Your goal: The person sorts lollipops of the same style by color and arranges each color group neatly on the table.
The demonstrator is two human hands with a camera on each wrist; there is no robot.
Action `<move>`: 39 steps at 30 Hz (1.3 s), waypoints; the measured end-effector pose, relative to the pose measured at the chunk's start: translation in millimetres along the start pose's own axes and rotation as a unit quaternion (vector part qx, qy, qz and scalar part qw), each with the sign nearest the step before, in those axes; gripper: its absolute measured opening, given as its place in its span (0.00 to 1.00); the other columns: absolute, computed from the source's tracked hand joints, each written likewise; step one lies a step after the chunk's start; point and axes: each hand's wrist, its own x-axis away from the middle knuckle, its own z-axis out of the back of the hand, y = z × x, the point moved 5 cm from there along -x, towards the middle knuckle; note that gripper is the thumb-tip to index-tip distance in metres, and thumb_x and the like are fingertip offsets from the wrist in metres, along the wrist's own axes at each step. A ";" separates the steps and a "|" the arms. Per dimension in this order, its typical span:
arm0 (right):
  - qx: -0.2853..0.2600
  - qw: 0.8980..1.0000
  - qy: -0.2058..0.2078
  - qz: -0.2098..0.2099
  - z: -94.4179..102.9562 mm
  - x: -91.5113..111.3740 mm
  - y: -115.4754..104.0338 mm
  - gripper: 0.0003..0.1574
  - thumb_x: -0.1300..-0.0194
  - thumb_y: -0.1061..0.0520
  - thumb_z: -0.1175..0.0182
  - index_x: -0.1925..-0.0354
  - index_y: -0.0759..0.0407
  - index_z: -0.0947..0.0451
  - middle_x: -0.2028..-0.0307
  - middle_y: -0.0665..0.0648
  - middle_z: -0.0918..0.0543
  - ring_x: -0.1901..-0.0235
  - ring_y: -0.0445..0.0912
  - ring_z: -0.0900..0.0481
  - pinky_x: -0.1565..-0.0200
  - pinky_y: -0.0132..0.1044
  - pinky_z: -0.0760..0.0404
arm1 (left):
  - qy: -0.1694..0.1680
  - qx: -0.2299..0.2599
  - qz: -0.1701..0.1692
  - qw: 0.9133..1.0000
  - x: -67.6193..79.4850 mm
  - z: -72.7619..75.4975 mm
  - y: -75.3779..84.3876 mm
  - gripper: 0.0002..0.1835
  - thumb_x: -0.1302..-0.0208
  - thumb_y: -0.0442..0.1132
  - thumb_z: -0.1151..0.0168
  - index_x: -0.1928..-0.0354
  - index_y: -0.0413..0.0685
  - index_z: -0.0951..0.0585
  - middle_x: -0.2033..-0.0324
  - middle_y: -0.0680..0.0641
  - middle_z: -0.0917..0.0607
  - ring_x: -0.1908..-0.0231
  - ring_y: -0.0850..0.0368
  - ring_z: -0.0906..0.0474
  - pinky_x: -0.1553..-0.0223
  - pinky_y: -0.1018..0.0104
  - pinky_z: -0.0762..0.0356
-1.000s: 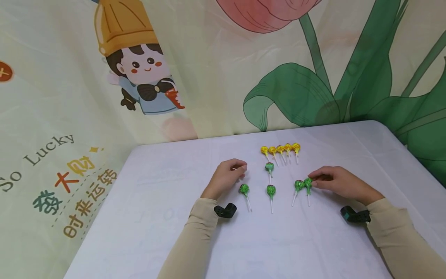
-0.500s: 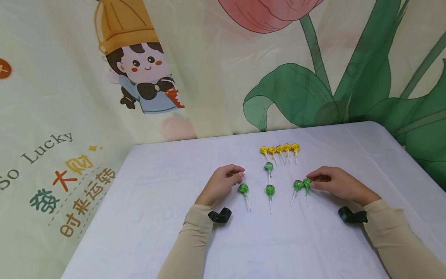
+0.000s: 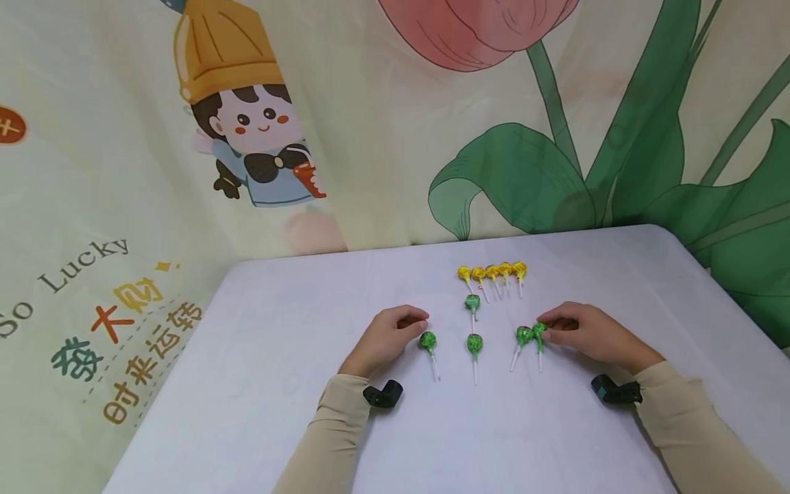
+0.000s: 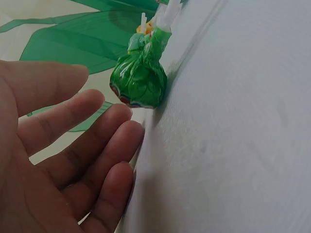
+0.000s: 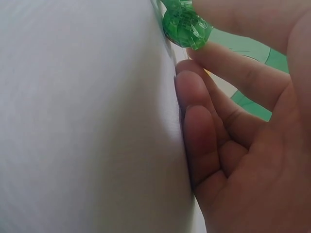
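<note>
My left hand [image 3: 385, 337] rests on its side on the white table, fingers loosely bent and holding nothing. Right by its fingertips lies a green-wrapped lollipop [image 3: 428, 341], its round head [image 4: 139, 81] just beyond them in the left wrist view. Between thumb and index finger, my right hand [image 3: 595, 335] pinches the head of another green lollipop [image 5: 187, 26]. That one leans against a neighbouring green lollipop [image 3: 523, 335], their heads side by side and sticks toward me. Between the hands, a green lollipop [image 3: 474, 343] lies below another green lollipop [image 3: 472, 302], in line with it.
A row of several yellow lollipops [image 3: 492, 272] lies farther back, sticks toward me. The white tablecloth [image 3: 296, 315] ends at a printed curtain [image 3: 370, 137] behind the table. Each wrist wears a black camera band [image 3: 384, 394].
My left hand has come down toward me, closer to the left green lollipop's head, and its thumb and fingers have spread. My right hand stays on its lollipop. The head view has shifted slightly.
</note>
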 end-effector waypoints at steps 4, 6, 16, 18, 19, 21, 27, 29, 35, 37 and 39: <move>0.010 1.000 0.004 -0.003 2.5 -0.4 1.3 0.24 0.34 0.47 0.32 0.45 0.57 0.18 0.58 0.52 0.20 0.59 0.49 0.25 0.59 0.37 0.22 | -0.011 0.002 -0.011 1.000 -0.9 -0.8 -2.8 0.15 0.29 0.51 0.38 0.46 0.56 0.16 0.54 0.59 0.16 0.54 0.58 0.22 0.51 0.56 0.25; 0.014 1.000 0.003 -0.002 3.6 -1.4 1.6 0.24 0.34 0.47 0.32 0.45 0.57 0.18 0.58 0.52 0.20 0.59 0.49 0.25 0.59 0.38 0.22 | -0.018 0.001 -0.015 1.000 -2.2 -0.8 -3.7 0.15 0.29 0.51 0.38 0.46 0.56 0.16 0.54 0.59 0.16 0.53 0.59 0.22 0.50 0.57 0.25; 0.019 1.000 0.005 -0.006 -0.3 -6.3 3.9 0.24 0.34 0.46 0.32 0.45 0.57 0.18 0.58 0.52 0.20 0.60 0.48 0.26 0.60 0.38 0.22 | -0.041 -0.016 -0.022 0.999 -4.8 1.7 -9.4 0.13 0.31 0.50 0.35 0.49 0.58 0.15 0.56 0.60 0.16 0.54 0.59 0.22 0.49 0.57 0.25; 0.019 1.000 0.004 -0.006 -1.6 -7.0 3.2 0.24 0.34 0.46 0.32 0.45 0.57 0.18 0.58 0.52 0.20 0.60 0.48 0.26 0.60 0.39 0.22 | -0.045 -0.019 -0.021 0.999 -4.3 1.8 -10.2 0.13 0.31 0.49 0.35 0.49 0.58 0.15 0.57 0.60 0.16 0.54 0.59 0.21 0.49 0.57 0.25; 0.019 1.000 0.005 -0.007 -1.8 -7.1 3.0 0.24 0.34 0.46 0.32 0.45 0.57 0.18 0.58 0.51 0.20 0.59 0.48 0.25 0.59 0.39 0.22 | -0.046 -0.020 -0.021 0.999 -4.1 1.8 -10.7 0.13 0.31 0.49 0.35 0.49 0.57 0.15 0.57 0.59 0.15 0.55 0.59 0.21 0.49 0.58 0.25; 0.020 1.000 0.007 -0.007 -1.8 -7.0 2.1 0.23 0.34 0.47 0.32 0.45 0.56 0.18 0.58 0.52 0.20 0.59 0.48 0.25 0.59 0.39 0.22 | -0.049 -0.020 -0.023 0.998 -3.7 1.6 -11.1 0.12 0.32 0.49 0.34 0.49 0.57 0.15 0.57 0.59 0.15 0.55 0.59 0.21 0.49 0.58 0.25; 0.022 1.000 0.011 -0.005 -1.0 -5.8 1.4 0.21 0.34 0.48 0.32 0.46 0.56 0.18 0.59 0.52 0.20 0.60 0.48 0.26 0.59 0.40 0.23 | -0.053 -0.018 -0.029 0.998 -3.9 0.8 -12.1 0.11 0.33 0.48 0.33 0.51 0.58 0.14 0.58 0.59 0.15 0.56 0.59 0.21 0.50 0.58 0.24; 0.021 1.000 0.013 -0.005 -1.1 -5.3 2.4 0.21 0.34 0.48 0.33 0.47 0.56 0.17 0.59 0.52 0.20 0.60 0.48 0.26 0.59 0.39 0.23 | -0.058 -0.011 -0.031 0.998 -3.9 0.1 -12.4 0.12 0.34 0.47 0.32 0.51 0.57 0.14 0.59 0.57 0.15 0.56 0.58 0.20 0.51 0.59 0.24; 0.014 1.000 0.018 -0.011 0.1 -3.0 4.7 0.18 0.34 0.49 0.33 0.48 0.56 0.17 0.60 0.52 0.20 0.61 0.49 0.25 0.60 0.40 0.23 | -0.065 -0.007 -0.045 0.997 -4.5 -2.0 -10.6 0.16 0.38 0.45 0.28 0.49 0.54 0.15 0.60 0.55 0.15 0.57 0.57 0.20 0.51 0.59 0.24; 0.011 1.000 0.017 -0.013 0.8 -2.5 3.7 0.19 0.33 0.49 0.33 0.48 0.56 0.17 0.60 0.52 0.19 0.60 0.49 0.25 0.60 0.40 0.22 | -0.066 -0.007 -0.050 0.997 -3.7 -2.1 -9.1 0.16 0.38 0.44 0.28 0.49 0.53 0.15 0.60 0.55 0.16 0.57 0.57 0.20 0.51 0.59 0.24; 0.008 1.000 0.015 -0.016 0.7 -2.5 3.4 0.19 0.33 0.49 0.33 0.48 0.56 0.17 0.60 0.53 0.19 0.60 0.49 0.25 0.60 0.39 0.22 | -0.067 -0.009 -0.050 0.996 -2.7 -2.0 -8.3 0.15 0.38 0.43 0.29 0.49 0.53 0.15 0.60 0.55 0.16 0.57 0.57 0.21 0.51 0.59 0.24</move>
